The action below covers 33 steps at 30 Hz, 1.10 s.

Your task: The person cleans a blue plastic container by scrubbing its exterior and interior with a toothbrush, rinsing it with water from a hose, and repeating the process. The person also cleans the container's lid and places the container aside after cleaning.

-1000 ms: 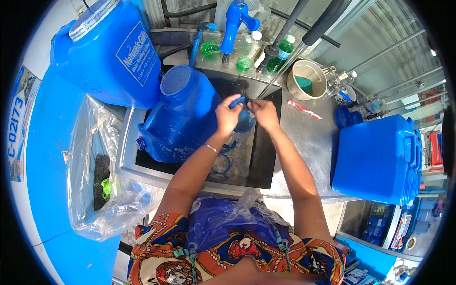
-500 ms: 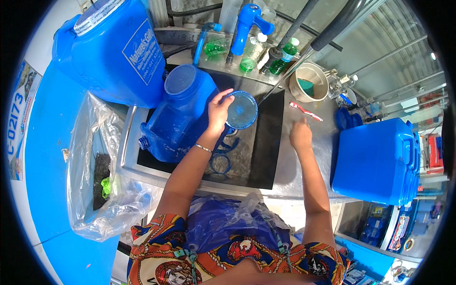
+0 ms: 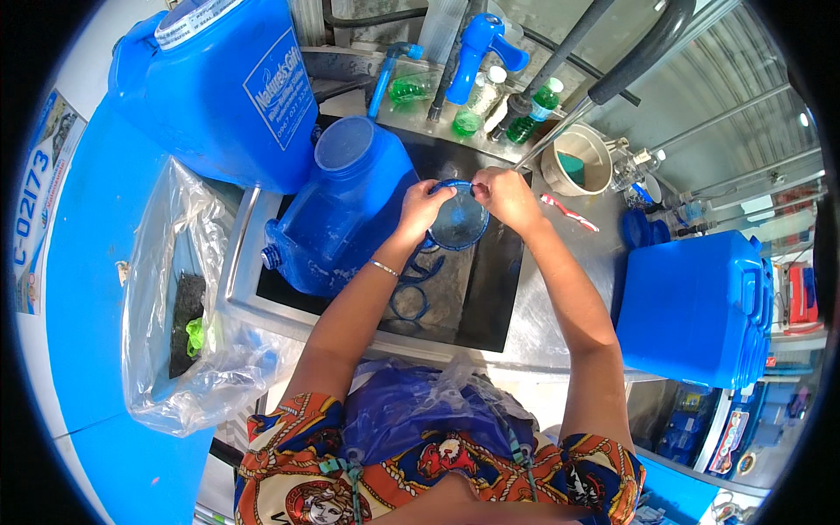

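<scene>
Over the sink, my left hand grips a round lid with a blue rim by its left edge. My right hand is closed at the lid's upper right edge, its thumb and fingertips pinching the rim. A blue water jug lies tilted in the sink, left of my left hand, its wide round mouth facing up and away. Below the lid, blue rings rest on the sink floor.
A larger blue jug stands at the back left, above a clear plastic bag. Behind the sink are a blue tap and bottles of green liquid. To the right are a beige bucket, a red-and-white toothbrush and blue containers.
My right hand has come from the counter beside the toothbrush, up and left, onto the lid's rim. The lid has shifted slightly right and down in my left hand.
</scene>
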{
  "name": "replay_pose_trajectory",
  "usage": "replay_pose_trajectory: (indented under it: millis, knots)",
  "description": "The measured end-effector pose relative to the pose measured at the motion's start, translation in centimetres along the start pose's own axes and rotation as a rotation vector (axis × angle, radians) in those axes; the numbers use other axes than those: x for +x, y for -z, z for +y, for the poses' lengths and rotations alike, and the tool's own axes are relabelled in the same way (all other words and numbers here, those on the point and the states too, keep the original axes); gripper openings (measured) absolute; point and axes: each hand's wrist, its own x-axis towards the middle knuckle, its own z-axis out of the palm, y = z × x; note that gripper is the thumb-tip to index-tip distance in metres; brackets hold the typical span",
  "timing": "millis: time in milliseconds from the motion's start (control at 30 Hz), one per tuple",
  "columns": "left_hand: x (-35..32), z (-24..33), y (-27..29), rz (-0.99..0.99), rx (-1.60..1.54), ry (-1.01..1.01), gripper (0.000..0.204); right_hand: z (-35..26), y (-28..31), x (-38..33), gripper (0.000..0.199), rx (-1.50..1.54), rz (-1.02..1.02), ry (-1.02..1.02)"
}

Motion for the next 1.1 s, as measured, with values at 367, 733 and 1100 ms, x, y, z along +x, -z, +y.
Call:
replay_pose_trajectory:
  millis: [367,733,1100]
  knots:
    - [0.7,-0.5,-0.1,-0.048,0.076,-0.062,0.02,0.5,-0.5,0.0,0.009,-0.038,-0.016,-0.011]
    - [0.0,0.0,0.7,-0.183,-0.044,-0.1,0.021,2.1,-1.2,0.3,0.009,0.398,0.011,-0.281]
    - [-1.7,0.8,1.7,-0.05,-0.431,-0.164,0.018,10.5,-10.3,-4.1,0.007,1.026,0.139,-1.026]
